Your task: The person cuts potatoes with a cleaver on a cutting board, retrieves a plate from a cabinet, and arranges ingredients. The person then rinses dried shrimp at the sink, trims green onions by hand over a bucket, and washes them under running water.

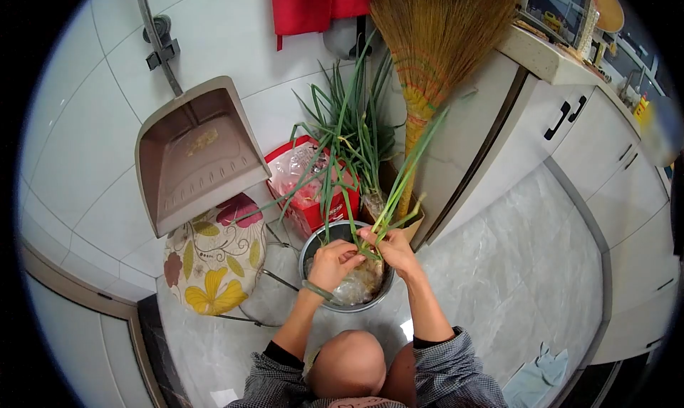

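My right hand [394, 251] grips a green onion [403, 183], its long green leaves slanting up and to the right past the broom handle. Close beside it, my left hand [335, 264] has its fingers pinched together at the lower leaves of the green onion, where a green strip bends between both hands. Both hands are above a round grey bin [305, 250] standing on the floor. Clear plastic and brownish scraps [360, 287] lie inside the bin. The onion's lower end is partly hidden by my fingers.
Behind the bin stand a red box [313, 215] with plastic bags and a bunch of green onions [367, 141]. A straw broom [442, 44] leans at the corner. Left are a dustpan [203, 151] and a floral stool [214, 258]. White cabinets [527, 144] flank the right; a cloth [538, 376] lies there.
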Demonstrator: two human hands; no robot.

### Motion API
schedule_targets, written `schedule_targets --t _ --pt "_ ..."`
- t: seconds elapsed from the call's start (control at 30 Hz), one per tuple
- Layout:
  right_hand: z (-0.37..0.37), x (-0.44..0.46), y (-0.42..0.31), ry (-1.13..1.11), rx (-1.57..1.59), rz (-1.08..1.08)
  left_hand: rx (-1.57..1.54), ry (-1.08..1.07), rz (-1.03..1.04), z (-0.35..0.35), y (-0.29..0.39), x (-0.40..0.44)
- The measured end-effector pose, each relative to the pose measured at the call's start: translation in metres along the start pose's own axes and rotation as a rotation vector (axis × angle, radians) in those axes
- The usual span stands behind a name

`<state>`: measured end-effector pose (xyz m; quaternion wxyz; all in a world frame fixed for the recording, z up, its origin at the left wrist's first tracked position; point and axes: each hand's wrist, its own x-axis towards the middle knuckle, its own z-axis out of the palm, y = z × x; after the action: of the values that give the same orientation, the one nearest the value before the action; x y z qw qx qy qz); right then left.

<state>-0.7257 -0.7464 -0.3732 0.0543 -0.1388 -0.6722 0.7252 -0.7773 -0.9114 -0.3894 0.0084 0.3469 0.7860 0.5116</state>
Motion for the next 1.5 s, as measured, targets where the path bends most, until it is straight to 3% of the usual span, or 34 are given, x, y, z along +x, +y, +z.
schedule_targets --t 0.07,0.13,0.17,0.3,0.37,0.4,0.47,0.5,0.57,0.67,0.7,0.77,0.8,0.87,0.9,0.97,1.0,1.07,1.2,1.27,1.33,1.37,1.4,1.47,1.5 --pt "-0.002 -0.002 -0.004 0.018 -0.053 0.029 -0.005 -0.024 0.004 -0.004 0.000 0.008" --pt "-0.005 -0.005 -0.009 0.056 -0.153 0.083 0.037 0.236 -0.259 -0.012 -0.002 0.019" --pt "-0.005 -0.004 -0.009 0.058 -0.154 0.075 0.210 0.264 -0.278 -0.018 0.001 0.025" --pt "-0.001 0.001 0.008 0.038 -0.077 0.047 0.288 0.416 -0.096 -0.022 0.024 0.070" --pt "-0.002 0.004 0.014 0.039 -0.066 0.018 0.705 0.554 -0.022 -0.014 0.014 0.104" --pt "-0.003 0.005 0.016 0.033 -0.061 0.022 0.705 0.559 -0.017 -0.013 0.009 0.114" --pt "-0.004 0.003 0.015 0.030 -0.058 0.015 1.003 0.145 -0.254 -0.013 -0.001 0.135" --pt "-0.005 0.002 0.013 0.022 -0.043 0.018 1.002 0.156 -0.244 -0.014 -0.006 0.147" --pt "-0.009 0.005 0.020 0.012 -0.027 -0.017 1.135 -0.157 -0.352 -0.022 -0.010 0.167" --pt "-0.014 0.004 0.020 0.007 -0.034 -0.009 1.090 -0.295 -0.395 -0.042 0.011 0.198" --pt "-0.015 0.003 0.017 0.011 -0.028 -0.013 1.096 -0.297 -0.389 -0.044 0.018 0.210" --pt "-0.015 0.002 0.013 0.033 -0.107 0.066 1.251 0.021 -0.229 -0.043 0.029 0.232" --pt "-0.015 0.004 0.015 0.037 -0.103 0.065 1.253 0.019 -0.224 -0.041 0.027 0.248" --pt "-0.014 0.007 0.024 -0.003 -0.041 -0.019 1.299 0.109 0.034 -0.033 0.017 0.277" --pt "-0.012 0.010 0.032 0.003 0.004 -0.068 1.298 0.109 0.040 -0.027 0.013 0.287" --pt "-0.012 0.011 0.034 0.017 -0.016 -0.053 1.317 0.152 0.299 -0.014 0.012 0.307" --pt "-0.012 0.011 0.033 0.025 -0.031 -0.029 1.312 0.156 0.310 -0.009 0.006 0.317" --pt "-0.012 0.013 0.039 0.039 -0.034 -0.047 1.276 0.213 0.519 -0.002 -0.013 0.338" --pt "-0.015 0.014 0.042 0.075 -0.037 0.041 1.323 0.190 0.635 0.007 -0.037 0.362" --pt "-0.013 0.015 0.042 0.063 -0.090 0.026 1.346 0.105 0.519 0.008 -0.043 0.366" --pt "-0.009 0.019 0.047 0.049 -0.072 0.031 1.093 0.137 0.371 0.006 -0.054 0.366" --pt "-0.008 0.018 0.042 0.049 -0.059 0.030 0.983 -0.010 0.218 0.004 -0.057 0.368" --pt "-0.007 0.017 0.040 0.048 -0.044 0.033 0.982 -0.009 0.210 0.004 -0.062 0.366" --pt "-0.006 0.020 0.044 0.064 -0.082 0.036 0.618 -0.078 0.156 0.000 -0.066 0.354" --pt "-0.004 0.021 0.048 0.087 -0.119 0.031 0.485 -0.042 0.241 -0.004 -0.076 0.353"
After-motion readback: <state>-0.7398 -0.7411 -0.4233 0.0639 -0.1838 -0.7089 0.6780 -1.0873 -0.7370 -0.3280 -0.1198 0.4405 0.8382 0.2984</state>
